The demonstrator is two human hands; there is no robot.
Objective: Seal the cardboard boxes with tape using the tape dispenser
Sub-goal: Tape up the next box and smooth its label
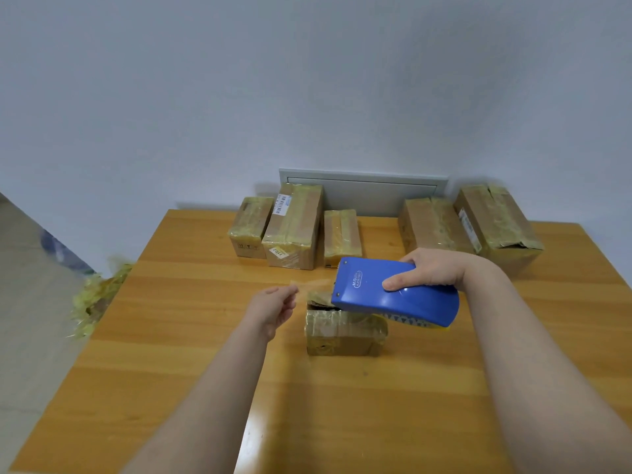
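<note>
Right hand (pixel 434 268) is wrapped around the blue tape dispenser (pixel 393 295), thumb on the near side, fingers curled over the far edge, holding it tilted just above the small cardboard box (pixel 342 333) in the middle of the wooden table (pixel 205 354). That box is already well wrapped in yellowish tape, and its top flap looks ragged under the dispenser's nose. Over to the left hand (pixel 273 309): thumb and fingertips come together on the free end of a clear tape strip (pixel 313 285), pinching it, and the strip runs in the air from the dispenser's front edge to the left of the box. It's a faint, slightly blurred strip, but it's there. Along the back of the table, against the wall, stand three taped boxes (pixel 294 227) on the left and two larger taped boxes (pixel 496 224) on the right, with a grey wall panel (pixel 369 189) behind them. A tangle of used tape (pixel 95 299) hangs at the table's left edge.
</note>
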